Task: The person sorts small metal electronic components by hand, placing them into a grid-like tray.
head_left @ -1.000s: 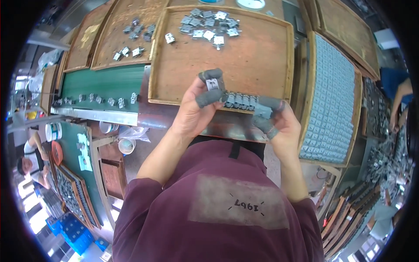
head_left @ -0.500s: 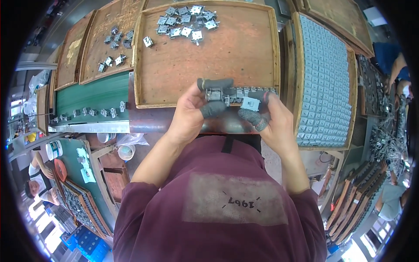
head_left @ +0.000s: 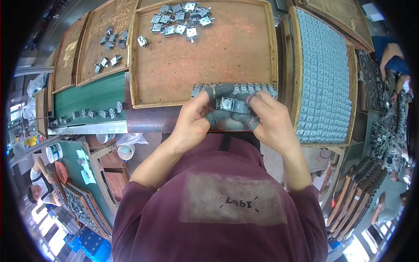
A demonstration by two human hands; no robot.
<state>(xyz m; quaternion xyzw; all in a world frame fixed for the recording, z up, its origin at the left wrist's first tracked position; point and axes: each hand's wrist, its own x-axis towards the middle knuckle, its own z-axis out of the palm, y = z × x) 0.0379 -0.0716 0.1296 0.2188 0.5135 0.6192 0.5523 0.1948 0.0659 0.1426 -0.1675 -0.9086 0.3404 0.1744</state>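
Head view: both hands grasp a small metal part between them.

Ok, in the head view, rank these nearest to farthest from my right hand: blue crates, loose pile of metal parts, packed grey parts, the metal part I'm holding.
From your right hand:
1. Held metal part, just left.
2. Packed grey parts, right.
3. Loose pile, ahead, to the left.
4. Blue crates, far lower left.
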